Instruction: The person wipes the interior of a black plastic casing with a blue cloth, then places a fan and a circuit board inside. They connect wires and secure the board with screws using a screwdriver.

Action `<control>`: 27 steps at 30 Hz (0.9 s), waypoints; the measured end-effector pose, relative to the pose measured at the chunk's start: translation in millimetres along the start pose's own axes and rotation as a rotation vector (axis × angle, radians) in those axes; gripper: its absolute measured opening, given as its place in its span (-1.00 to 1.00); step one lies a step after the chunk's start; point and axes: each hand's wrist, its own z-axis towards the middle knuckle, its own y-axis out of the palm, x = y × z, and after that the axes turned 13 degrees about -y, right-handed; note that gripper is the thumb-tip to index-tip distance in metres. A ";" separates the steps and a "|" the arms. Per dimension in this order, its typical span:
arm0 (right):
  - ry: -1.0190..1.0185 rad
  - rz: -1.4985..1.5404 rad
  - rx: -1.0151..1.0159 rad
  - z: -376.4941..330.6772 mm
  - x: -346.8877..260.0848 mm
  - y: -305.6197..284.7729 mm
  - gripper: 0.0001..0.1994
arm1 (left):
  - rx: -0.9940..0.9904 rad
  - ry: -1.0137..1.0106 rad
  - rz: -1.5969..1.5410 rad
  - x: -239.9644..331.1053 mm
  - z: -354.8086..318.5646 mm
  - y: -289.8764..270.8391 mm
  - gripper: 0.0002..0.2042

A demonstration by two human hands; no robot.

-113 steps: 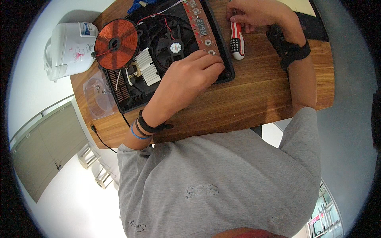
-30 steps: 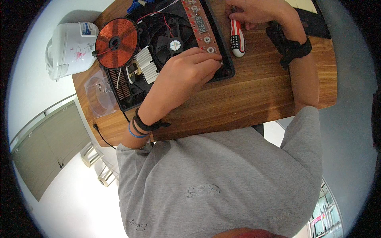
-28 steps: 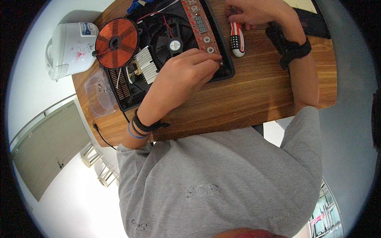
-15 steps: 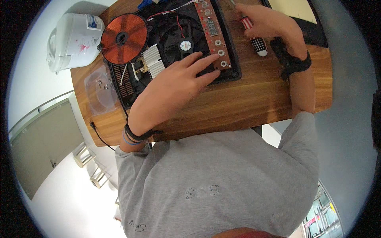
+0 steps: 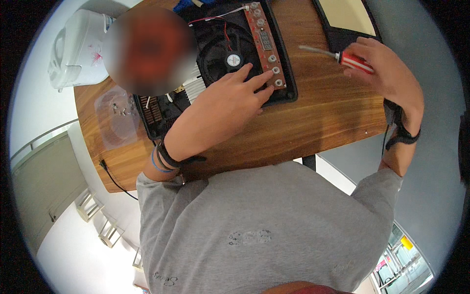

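Note:
An opened black induction cooker lies on the wooden table, showing a round fan, a finned silver heatsink and a red circuit board strip with buttons. My left hand rests flat on the cooker's near right corner, fingertips touching the lower end of the red board. My right hand is lifted above the table's right side and grips a screwdriver with a red handle, its metal shaft pointing left toward the cooker.
A white appliance stands at the table's far left corner. A clear plastic lid holding small screws lies left of the cooker. A black tray with a pale inside sits at the back right. A black cable hangs off the left edge.
My right hand has lifted the red-handled screwdriver off the table and turned its shaft leftward. My left hand has stayed on the cooker's corner. The view has shifted closer.

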 end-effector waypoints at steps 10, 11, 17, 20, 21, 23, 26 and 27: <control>0.047 -0.408 -0.240 41.7 -107.4 -26.6 -0.80 | 0.054 -0.024 0.021 2.8 -2.7 0.4 -0.49; 0.010 -0.440 -0.231 43.1 -111.1 -27.1 -0.83 | 0.046 -0.024 0.012 2.1 -1.9 0.6 -0.49; -0.114 -0.536 -0.199 51.6 -126.0 -34.1 -0.66 | 0.048 -0.014 0.014 1.0 -0.3 2.7 -0.49; -0.119 -0.526 -0.281 57.9 -129.1 -35.6 -0.65 | 0.042 -0.010 0.012 -0.5 -0.4 4.0 -0.48; -0.117 -0.525 -0.276 58.6 -129.3 -35.0 -0.66 | 0.051 -0.008 0.012 -1.4 -0.7 5.0 -0.48; -0.116 -0.524 -0.265 59.5 -129.6 -32.6 -0.67 | 0.070 -0.005 0.011 -2.7 -1.5 7.9 -0.49; -0.161 -0.497 -0.160 59.8 -128.7 -29.6 -0.89 | 0.058 -0.013 0.012 -2.9 0.9 9.8 -0.49; -0.133 -0.507 -0.197 60.0 -129.0 -30.0 -0.85 | 0.057 -0.014 0.012 -2.4 1.1 9.1 -0.49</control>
